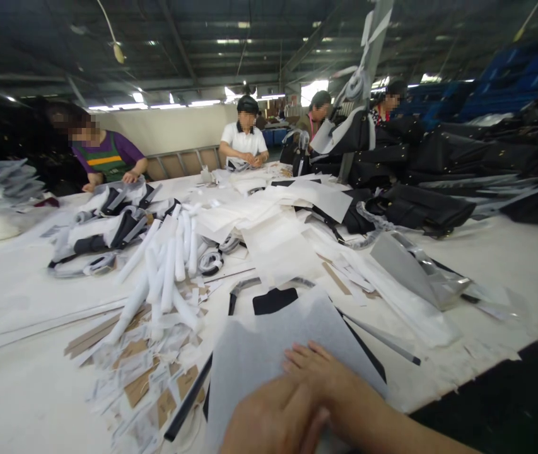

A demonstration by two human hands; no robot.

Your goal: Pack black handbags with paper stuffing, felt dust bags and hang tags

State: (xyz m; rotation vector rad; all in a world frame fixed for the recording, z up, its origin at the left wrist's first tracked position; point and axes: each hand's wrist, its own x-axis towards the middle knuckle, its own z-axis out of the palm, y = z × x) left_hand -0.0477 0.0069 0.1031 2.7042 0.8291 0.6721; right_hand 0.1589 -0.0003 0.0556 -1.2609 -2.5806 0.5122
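Note:
A black handbag point(275, 301) lies flat in front of me, its handle wrapped in clear plastic at the far end. Over most of it is a white sheet of paper point(254, 343), and the bag's black edges stick out at the sides. My right hand point(313, 372) rests on this sheet, palm down, with its fingers stretched out toward the left. Close against it, at the bottom edge, is my left hand point(269, 416), bent at the knuckles. Its fingertips are tucked out of sight below my right wrist, so whether they hold anything is hidden.
Left of the bag are white rolled tubes point(169, 265) and brown card tags point(143, 381). Loose paper sheets point(278, 246) cover the table's middle. Black bags point(420, 208) pile up at right; wrapped bags point(108, 233) lie at left. Several people work across the table point(514, 265).

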